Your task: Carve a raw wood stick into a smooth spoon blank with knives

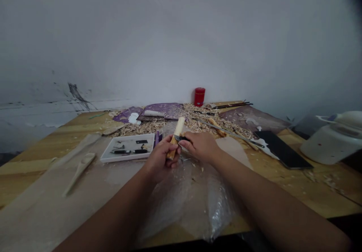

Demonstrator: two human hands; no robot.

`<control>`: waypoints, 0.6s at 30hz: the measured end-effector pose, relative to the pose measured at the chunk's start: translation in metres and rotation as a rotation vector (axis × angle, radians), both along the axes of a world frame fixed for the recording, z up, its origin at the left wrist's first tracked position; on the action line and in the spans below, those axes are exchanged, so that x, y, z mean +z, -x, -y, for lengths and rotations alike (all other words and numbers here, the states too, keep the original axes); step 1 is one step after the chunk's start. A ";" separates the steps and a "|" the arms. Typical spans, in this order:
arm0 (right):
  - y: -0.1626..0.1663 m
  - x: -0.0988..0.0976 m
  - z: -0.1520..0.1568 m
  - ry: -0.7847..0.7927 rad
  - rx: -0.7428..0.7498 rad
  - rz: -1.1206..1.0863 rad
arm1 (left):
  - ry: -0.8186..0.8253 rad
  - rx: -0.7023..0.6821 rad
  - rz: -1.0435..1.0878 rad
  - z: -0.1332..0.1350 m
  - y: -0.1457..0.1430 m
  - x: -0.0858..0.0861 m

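Note:
My left hand (160, 159) is wrapped round the lower end of a pale wooden stick (178, 129), which points up and away from me. My right hand (200, 145) is closed on a small knife (181, 138) with a dark handle. The blade lies against the stick just above my left fingers. Both hands hover over a sheet of clear plastic wrap (195, 195) spread on the table (311, 191).
A white tray (128, 148) with small tools lies left of the hands. A carved wooden spoon (79, 172) rests further left. Wood shavings (203, 118), purple sheets, a red can (199, 96), a long blade, a black tablet (283, 152) and a white appliance (333, 137) lie behind and right.

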State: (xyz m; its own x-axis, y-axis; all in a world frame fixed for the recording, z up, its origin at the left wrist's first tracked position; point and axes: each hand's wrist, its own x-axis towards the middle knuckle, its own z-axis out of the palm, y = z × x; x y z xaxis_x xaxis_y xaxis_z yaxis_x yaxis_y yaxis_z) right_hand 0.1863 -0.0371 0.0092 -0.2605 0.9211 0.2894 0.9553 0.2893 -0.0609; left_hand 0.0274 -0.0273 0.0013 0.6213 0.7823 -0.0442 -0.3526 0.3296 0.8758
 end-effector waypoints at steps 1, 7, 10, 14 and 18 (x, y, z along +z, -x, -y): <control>0.002 0.000 0.001 0.011 0.009 -0.002 | -0.012 0.014 -0.023 0.000 0.000 0.000; 0.003 -0.002 0.003 0.016 0.013 0.029 | -0.059 0.028 -0.126 0.004 -0.003 0.001; 0.005 -0.004 0.004 0.022 0.044 0.054 | -0.099 0.091 -0.219 0.004 -0.004 -0.001; 0.006 -0.004 0.003 0.013 0.048 0.043 | -0.135 0.161 -0.293 0.004 -0.005 -0.004; 0.004 0.000 0.000 0.007 0.015 0.063 | -0.142 0.183 -0.295 0.006 -0.006 -0.003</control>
State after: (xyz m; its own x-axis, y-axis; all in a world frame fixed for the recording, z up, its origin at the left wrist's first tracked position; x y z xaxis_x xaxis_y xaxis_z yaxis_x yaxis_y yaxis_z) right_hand 0.1824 -0.0376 0.0093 -0.2913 0.9190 0.2656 0.9530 0.3030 -0.0032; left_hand 0.0334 -0.0333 -0.0017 0.4470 0.8906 -0.0836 -0.1201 0.1524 0.9810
